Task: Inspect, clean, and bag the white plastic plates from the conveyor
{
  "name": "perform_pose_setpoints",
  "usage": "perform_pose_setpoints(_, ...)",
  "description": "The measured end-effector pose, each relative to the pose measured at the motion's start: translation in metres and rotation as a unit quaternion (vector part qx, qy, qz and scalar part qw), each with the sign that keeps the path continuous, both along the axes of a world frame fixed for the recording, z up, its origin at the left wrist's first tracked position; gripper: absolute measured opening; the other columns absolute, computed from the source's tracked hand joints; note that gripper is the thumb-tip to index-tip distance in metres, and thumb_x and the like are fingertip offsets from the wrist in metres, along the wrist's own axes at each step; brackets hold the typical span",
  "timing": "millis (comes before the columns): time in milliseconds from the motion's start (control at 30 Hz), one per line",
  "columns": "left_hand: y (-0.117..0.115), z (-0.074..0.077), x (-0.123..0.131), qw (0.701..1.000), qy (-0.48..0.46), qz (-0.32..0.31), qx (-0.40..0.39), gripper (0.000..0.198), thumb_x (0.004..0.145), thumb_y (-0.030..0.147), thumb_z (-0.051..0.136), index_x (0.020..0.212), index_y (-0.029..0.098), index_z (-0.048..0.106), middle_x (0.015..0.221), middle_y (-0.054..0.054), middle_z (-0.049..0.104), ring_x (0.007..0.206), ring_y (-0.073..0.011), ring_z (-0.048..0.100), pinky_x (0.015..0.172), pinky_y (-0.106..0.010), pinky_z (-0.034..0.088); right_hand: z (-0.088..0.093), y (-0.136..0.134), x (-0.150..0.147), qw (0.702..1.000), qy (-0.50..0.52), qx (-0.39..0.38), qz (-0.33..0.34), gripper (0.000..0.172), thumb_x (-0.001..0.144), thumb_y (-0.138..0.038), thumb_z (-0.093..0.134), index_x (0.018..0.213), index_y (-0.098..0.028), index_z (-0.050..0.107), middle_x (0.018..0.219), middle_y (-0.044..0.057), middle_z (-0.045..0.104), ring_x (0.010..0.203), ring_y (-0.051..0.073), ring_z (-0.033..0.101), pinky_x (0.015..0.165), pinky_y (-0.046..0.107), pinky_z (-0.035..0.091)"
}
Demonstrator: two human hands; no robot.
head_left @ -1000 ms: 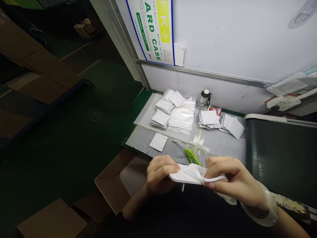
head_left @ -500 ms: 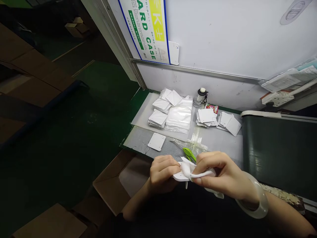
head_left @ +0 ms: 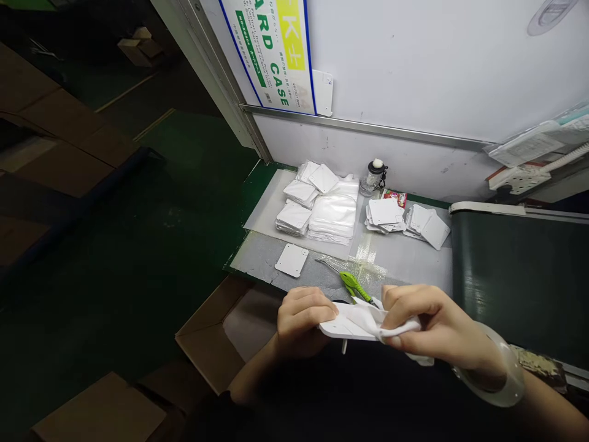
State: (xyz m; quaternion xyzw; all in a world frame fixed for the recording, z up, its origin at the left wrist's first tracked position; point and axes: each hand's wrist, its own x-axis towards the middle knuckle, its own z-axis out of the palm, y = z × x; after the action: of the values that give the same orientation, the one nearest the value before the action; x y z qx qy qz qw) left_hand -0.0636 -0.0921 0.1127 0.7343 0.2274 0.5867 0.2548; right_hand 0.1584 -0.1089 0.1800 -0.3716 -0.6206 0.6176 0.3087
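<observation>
My left hand [head_left: 304, 322] is closed on the left end of a white plastic plate [head_left: 339, 329] with rounded corners, held level in front of my body. A thin peg sticks down from its underside. In my right hand [head_left: 435, 322], a folded white cloth [head_left: 365, 317] is pinched between thumb and fingers and lies over the plate's right part. That end of the plate is hidden. Just beyond the hands, a green-handled tool [head_left: 353, 285] with a thin metal tip rests on the table. Left of it lies a single white square plate [head_left: 291, 260].
Stacks of white plates [head_left: 294, 216] stand beside a pile of clear plastic bags [head_left: 334, 215]. More plates [head_left: 385, 213] lie further right, near a glass jar [head_left: 372, 179]. A dark conveyor belt [head_left: 519, 264] borders the right side. An open cardboard box [head_left: 209, 334] sits below the table's left edge.
My right hand has slid right along the plate with the cloth, uncovering more of its top. The left hand keeps its hold in nearly the same place.
</observation>
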Motion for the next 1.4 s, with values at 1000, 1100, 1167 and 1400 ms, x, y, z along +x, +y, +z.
perform_pose_setpoints(1000,-0.004,-0.009,0.019,0.992,0.100,-0.066,0.035,0.015,0.083,0.019,0.057,0.070,0.017,0.051,0.056,0.001,0.052,0.050,-0.0099,0.045,0.049,-0.024,0.032,0.000,0.004,-0.027,1.000,-0.006,0.029,-0.001,0.017,0.081,-0.032,0.069,0.073,-0.017,0.071,0.065,0.001,0.063,0.061,0.010,0.052,0.058,0.025,0.040)
perform_pose_setpoints(1100,-0.004,-0.013,0.023,0.990,0.118,-0.065,0.047,0.019,0.084,0.017,0.051,0.066,0.018,0.047,0.054,0.001,0.048,0.049,-0.0103,0.043,0.047,-0.025,0.029,0.001,0.005,-0.035,0.995,-0.021,0.099,-0.010,0.018,0.084,-0.031,0.066,0.073,-0.016,0.069,0.061,0.000,0.063,0.059,0.010,0.052,0.060,0.025,0.041)
perform_pose_setpoints(1167,-0.002,-0.011,0.023,0.992,0.102,-0.057,0.040,0.021,0.084,0.017,0.052,0.064,0.018,0.046,0.054,0.002,0.048,0.048,-0.0095,0.041,0.047,-0.025,0.028,0.002,0.007,-0.035,0.992,-0.019,0.121,-0.002,0.015,0.084,-0.029,0.065,0.077,-0.016,0.068,0.064,0.000,0.064,0.061,0.010,0.054,0.062,0.025,0.042)
perform_pose_setpoints(1400,0.005,0.000,-0.001,0.995,0.004,-0.040,-0.086,0.010,0.078,0.017,0.069,0.074,0.016,0.060,0.064,-0.001,0.062,0.056,-0.0110,0.056,0.050,-0.022,0.042,-0.009,0.008,0.005,0.992,-0.042,0.121,0.016,0.022,0.083,-0.031,0.066,0.068,-0.017,0.061,0.064,0.000,0.060,0.062,0.011,0.051,0.060,0.025,0.040)
